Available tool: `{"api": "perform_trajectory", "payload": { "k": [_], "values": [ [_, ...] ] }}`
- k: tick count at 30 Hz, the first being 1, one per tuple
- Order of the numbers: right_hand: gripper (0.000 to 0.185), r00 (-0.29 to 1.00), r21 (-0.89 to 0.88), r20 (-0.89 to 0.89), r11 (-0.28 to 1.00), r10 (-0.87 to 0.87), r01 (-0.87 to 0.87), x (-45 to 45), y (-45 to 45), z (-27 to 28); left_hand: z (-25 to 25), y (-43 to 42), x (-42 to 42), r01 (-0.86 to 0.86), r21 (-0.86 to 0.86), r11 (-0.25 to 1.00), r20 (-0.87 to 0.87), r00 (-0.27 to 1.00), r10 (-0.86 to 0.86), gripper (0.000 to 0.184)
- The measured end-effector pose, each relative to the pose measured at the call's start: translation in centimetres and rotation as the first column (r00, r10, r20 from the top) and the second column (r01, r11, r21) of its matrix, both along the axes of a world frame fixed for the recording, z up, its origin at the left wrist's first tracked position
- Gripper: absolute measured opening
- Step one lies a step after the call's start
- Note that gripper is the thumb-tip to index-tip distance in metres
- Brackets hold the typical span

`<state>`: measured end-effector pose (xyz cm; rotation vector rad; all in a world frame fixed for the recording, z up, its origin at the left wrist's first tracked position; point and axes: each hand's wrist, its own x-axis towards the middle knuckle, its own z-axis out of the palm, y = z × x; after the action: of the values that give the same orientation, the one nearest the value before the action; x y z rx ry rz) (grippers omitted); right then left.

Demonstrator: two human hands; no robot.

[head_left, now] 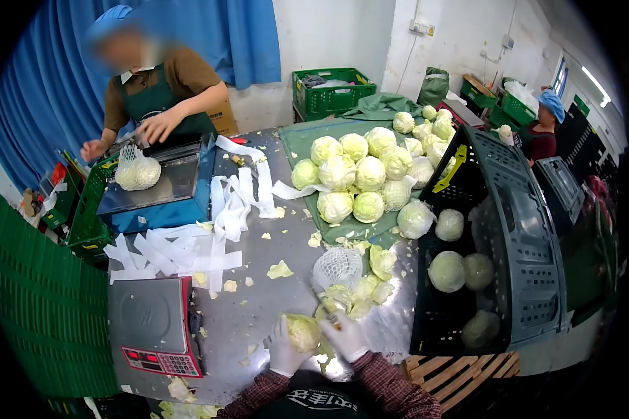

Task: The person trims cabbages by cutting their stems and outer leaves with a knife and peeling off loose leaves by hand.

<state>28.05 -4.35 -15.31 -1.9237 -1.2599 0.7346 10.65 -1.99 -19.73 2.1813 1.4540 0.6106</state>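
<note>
A pale green cabbage (302,333) sits at the front of the metal table, with the gloved fingers of my left hand (284,351) wrapped round its left side. On the cabbage's other side, my gloved right hand (345,336) is closed on what looks like a knife (333,320); its blade is blurred and points up and away. Loose cabbage leaves (360,297) are heaped just beyond my right hand. Behind them lies a white foam net (337,267).
Many cabbages (370,173) are piled on a green cloth. To the right, a dark crate (531,230) on its side holds several wrapped cabbages. At left are a red scale (150,325) and white strips (182,251). Across the table, a co-worker (168,91) stands by a netted cabbage (138,172).
</note>
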Motion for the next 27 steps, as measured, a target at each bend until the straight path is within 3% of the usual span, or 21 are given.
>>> {"api": "perform_trajectory", "payload": {
  "k": [1, 2, 4, 5, 7, 10, 12, 14, 17, 19, 23, 25, 27],
  "values": [
    [0.037, 0.989, 0.226, -0.018, 0.965, 0.144, -0.137, -0.6, 0.4, 0.1, -0.1, 0.1, 0.3, -0.003, 0.001, 1.0, 0.01, 1.0, 0.003, 0.116],
    [0.037, 0.989, 0.224, -0.012, 0.964, 0.15, -0.144, -1.0, 0.8, 0.4, -0.2, 0.1, 0.3, 0.011, 0.003, 1.0, 0.003, 1.0, -0.011, 0.116],
    [0.045, 0.921, 0.054, 0.145, 0.927, 0.361, -0.372, -2.0, 1.8, 1.9, -0.4, -0.2, -0.2, 0.025, 0.004, 1.0, -0.019, 0.999, -0.025, 0.116],
    [0.045, 0.922, 0.059, 0.14, 0.927, 0.36, -0.371, -2.2, 1.9, 1.8, -0.5, -0.4, -0.3, 0.041, -0.075, 0.996, -0.099, 0.994, -0.049, 0.116],
    [0.047, 0.854, -0.121, 0.187, 0.874, 0.486, -0.471, -2.2, 2.1, 1.7, -0.3, -0.5, -0.2, 0.048, -0.153, 0.987, -0.171, 0.982, -0.074, 0.117],
    [0.041, 0.896, -0.023, 0.172, 0.91, 0.41, -0.413, -2.1, 1.4, 1.2, 0.5, -0.9, 0.2, 0.043, -0.043, 0.998, -0.209, 0.977, -0.051, 0.118],
    [0.04, 0.908, -0.046, 0.134, 0.917, 0.398, -0.395, -2.0, 1.3, 0.9, 1.3, -0.9, 0.4, 0.05, 0.022, 0.998, -0.221, 0.974, -0.044, 0.117],
    [0.04, 0.921, -0.072, 0.092, 0.925, 0.378, -0.373, -1.8, 1.2, 0.2, 1.5, -0.9, 0.3, 0.048, 0.019, 0.999, -0.2, 0.979, -0.044, 0.117],
    [0.039, 0.934, 0.025, 0.067, 0.935, 0.351, -0.353, -1.7, 1.3, -0.2, 0.5, -0.8, 0.4, 0.083, 0.049, 0.995, -0.151, 0.986, -0.075, 0.118],
    [0.036, 0.909, -0.116, 0.207, 0.932, 0.361, -0.344, -2.5, 1.4, 1.2, 0.0, -0.8, 0.3, 0.115, 0.084, 0.99, -0.13, 0.986, -0.103, 0.119],
    [0.032, 0.913, -0.135, 0.23, 0.94, 0.337, -0.313, -2.6, 2.3, 0.3, 0.2, -0.6, 0.2, 0.159, 0.052, 0.986, -0.184, 0.972, -0.147, 0.117],
    [0.03, 0.922, -0.063, 0.245, 0.954, 0.298, -0.292, -0.3, 3.8, -0.8, 0.3, -0.6, 0.0, 0.164, 0.045, 0.985, -0.179, 0.972, -0.154, 0.118],
    [0.03, 0.951, -0.062, 0.225, 0.977, 0.214, -0.206, 3.3, 4.8, 0.5, 0.0, -0.4, -0.9, 0.2, 0.088, 0.976, -0.09, 0.977, -0.193, 0.117]
  ]
}}
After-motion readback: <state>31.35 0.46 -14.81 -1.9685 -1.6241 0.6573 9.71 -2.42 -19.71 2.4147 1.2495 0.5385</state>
